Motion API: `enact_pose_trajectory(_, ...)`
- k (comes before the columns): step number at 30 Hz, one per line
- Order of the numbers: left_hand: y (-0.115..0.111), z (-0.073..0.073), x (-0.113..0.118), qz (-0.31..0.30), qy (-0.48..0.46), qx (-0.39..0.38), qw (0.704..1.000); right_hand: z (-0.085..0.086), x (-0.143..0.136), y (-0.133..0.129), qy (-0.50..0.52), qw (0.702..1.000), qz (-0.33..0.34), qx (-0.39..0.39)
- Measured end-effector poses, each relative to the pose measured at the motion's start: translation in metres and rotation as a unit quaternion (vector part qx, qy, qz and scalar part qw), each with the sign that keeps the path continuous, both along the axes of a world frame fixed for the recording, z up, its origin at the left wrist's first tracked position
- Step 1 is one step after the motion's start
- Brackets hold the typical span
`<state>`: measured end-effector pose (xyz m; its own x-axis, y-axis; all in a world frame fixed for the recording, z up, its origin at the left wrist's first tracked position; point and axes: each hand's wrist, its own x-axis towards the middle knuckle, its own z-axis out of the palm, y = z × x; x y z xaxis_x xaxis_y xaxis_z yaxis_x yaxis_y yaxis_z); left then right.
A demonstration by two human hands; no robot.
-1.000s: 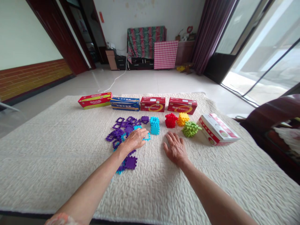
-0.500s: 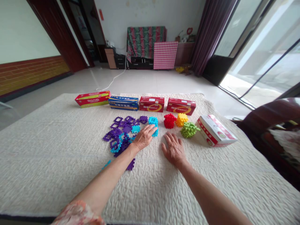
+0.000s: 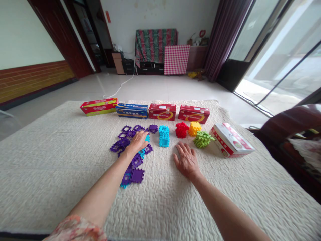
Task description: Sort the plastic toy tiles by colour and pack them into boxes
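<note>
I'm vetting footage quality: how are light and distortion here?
In the head view, daylight washes out the scene beyond the glass door; the head view's wide lens seems to tilt the purple curtain; in the head view, a faint shadow lies beside the right hand.

Quilted cover (image 3: pixel 160 204) w/ plastic pcs (image 3: pixel 137 175), 5 boxes (image 3: pixel 162 112)

White characters stand on the front of the blue box (image 3: pixel 132 111) at the far side; the first seems to be 小 and the third 王, the rest too blurred to make out. The left red box (image 3: pixel 162 112) and the right red box (image 3: pixel 193 114) each carry pale characters, apparently beginning 南, beside a yellow ring. Lettering on the red-and-lime box (image 3: pixel 99 107) at far left and the white-and-red box (image 3: pixel 232 140) at right is illegible.
</note>
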<state>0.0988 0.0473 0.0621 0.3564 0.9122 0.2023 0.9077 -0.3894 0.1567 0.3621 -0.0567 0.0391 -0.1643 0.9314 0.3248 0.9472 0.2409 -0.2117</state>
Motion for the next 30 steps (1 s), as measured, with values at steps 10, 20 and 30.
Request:
enact_pose_trajectory(10,0.008,0.001,-0.004,-0.009,0.025,-0.051,0.998,0.003,0.0,-0.001,0.0,1.0,-0.002,-0.004)
enact_pose_trajectory(20,0.011,0.009,-0.01,0.004,0.048,-0.064,0.997,0.001,0.001,-0.001,0.006,1.0,-0.002,-0.002)
enact_pose_trajectory(30,0.017,0.012,-0.009,0.004,0.077,-0.087,0.993,0.002,0.0,0.0,0.01,1.0,-0.001,-0.005)
